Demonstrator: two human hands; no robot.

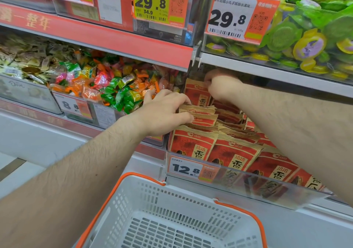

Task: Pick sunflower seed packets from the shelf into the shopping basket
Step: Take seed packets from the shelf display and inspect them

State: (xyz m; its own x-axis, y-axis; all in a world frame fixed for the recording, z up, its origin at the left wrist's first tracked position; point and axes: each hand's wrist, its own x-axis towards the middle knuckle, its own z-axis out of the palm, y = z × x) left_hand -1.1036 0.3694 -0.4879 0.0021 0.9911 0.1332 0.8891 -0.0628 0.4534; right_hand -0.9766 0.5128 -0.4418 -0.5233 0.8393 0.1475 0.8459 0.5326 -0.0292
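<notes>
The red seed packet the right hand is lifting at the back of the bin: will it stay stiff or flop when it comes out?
Probably floppy: the seed packet, pinched at its top edge by the right hand, is a thin pouch with a crimped seal. Its fill would likely sag downward. Neighbouring packets lean and bend under the left hand, suggesting little stiffness.

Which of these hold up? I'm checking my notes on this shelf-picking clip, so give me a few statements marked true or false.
1. The shopping basket holds several packets. False: what shows of it is empty.
2. The right hand pinches the top of a raised red packet. True.
3. The left hand rests on the basket handle. False: its fingers lie on the packet tops.
4. The tag below the packets reads 12.8. True.
</notes>
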